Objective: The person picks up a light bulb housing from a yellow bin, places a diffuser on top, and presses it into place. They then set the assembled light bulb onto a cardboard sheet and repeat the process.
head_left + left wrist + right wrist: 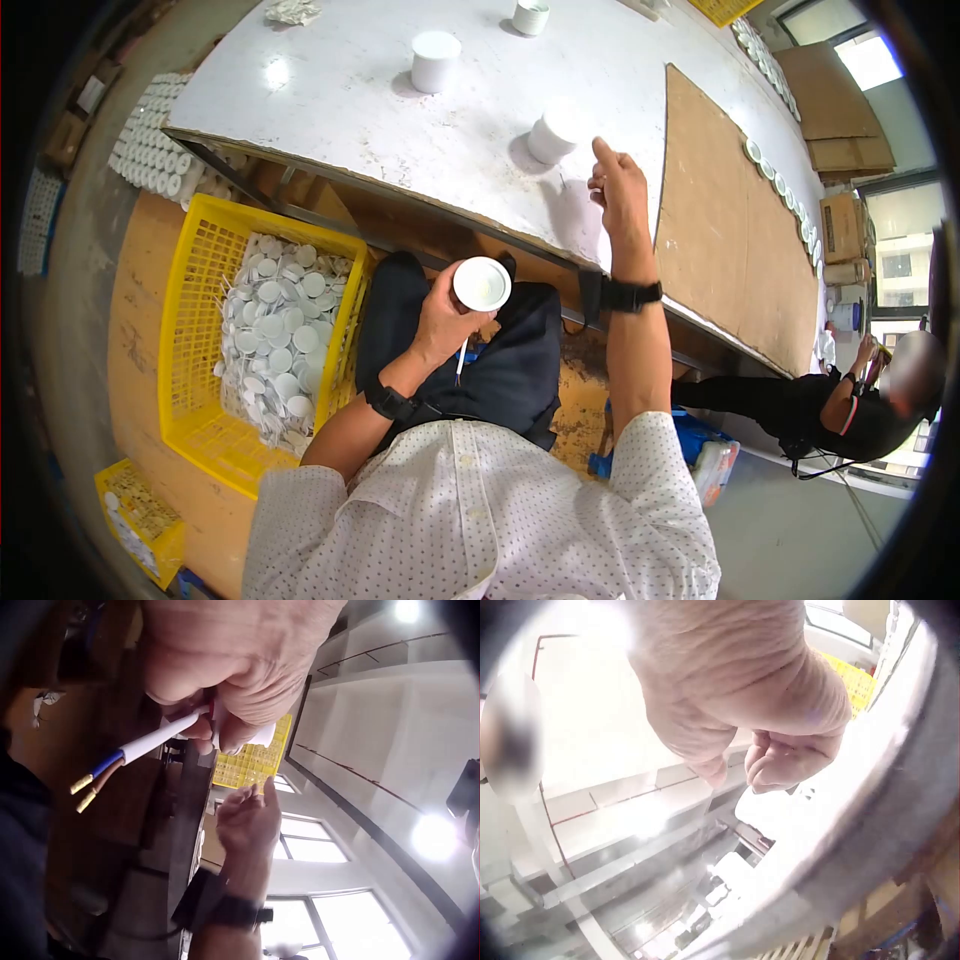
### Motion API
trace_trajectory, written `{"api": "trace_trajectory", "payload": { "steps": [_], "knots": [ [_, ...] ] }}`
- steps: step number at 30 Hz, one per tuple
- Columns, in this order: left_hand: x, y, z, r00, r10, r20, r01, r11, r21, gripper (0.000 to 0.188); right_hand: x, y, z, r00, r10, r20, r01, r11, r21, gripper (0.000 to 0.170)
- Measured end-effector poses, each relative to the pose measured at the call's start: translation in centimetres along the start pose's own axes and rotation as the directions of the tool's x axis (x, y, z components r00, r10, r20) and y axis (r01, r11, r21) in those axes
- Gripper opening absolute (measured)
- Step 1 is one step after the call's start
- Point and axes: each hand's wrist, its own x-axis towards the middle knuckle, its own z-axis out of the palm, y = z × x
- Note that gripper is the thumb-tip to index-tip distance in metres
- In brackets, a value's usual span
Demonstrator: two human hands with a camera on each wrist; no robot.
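Note:
My left hand [445,315] holds a white round fixture [482,285], its pale face turned up, above the lap. From beneath it hangs a white cable [161,736], whose end splits into blue and brown wires [105,769] with brass-coloured tips. Over the table's near edge is my right hand [624,192], thumb raised and fingers loosely bent, with nothing seen in its grasp. Just beyond its fingers stands a white cylindrical stack [553,137] on the white table [330,110]. A second white cylinder [435,65] stands farther left.
Beside the left leg is a yellow crate [200,400] of white discs with cables. A smaller yellow crate [165,545] sits behind it. Brown cardboard [735,220] covers the table's right part, with a row of white round pieces [785,190] along it. Another person [830,405] is at right.

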Motion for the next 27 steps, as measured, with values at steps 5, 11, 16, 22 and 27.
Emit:
{"api": "trace_trajectory", "payload": {
  "steps": [5,11,16,22,27],
  "knots": [
    [-1.1,-0.4,-1.7,0.998,-0.044,-0.052,0.04,0.996,-0.083,0.062,2.1,-0.9,2.3,0.998,-0.001,0.068,0.007,0.997,-0.082,0.032],
    [-1.2,-1.2,-2.5,0.997,-0.053,-0.059,0.045,0.991,-0.124,0.062,1.9,0.1,1.5,0.999,0.0,0.054,-0.005,0.995,0.1,0.026],
    [-1.1,-1.3,-1.9,0.998,-0.069,-0.004,0.068,0.993,-0.092,0.061,1.4,0.5,0.6,1.0,0.008,0.025,-0.013,0.976,0.218,0.021],
    [-1.5,-1.5,-1.6,0.999,-0.044,-0.006,0.044,0.997,-0.071,0.061,-0.4,1.3,-1.0,0.999,0.016,0.047,-0.032,0.924,0.38,0.013],
    [-1.6,-1.0,-1.2,1.0,-0.023,0.008,0.024,0.999,-0.045,0.061,-3.7,3.3,-2.2,0.997,-0.01,0.08,-0.031,0.865,0.501,0.008]
  ]
}}
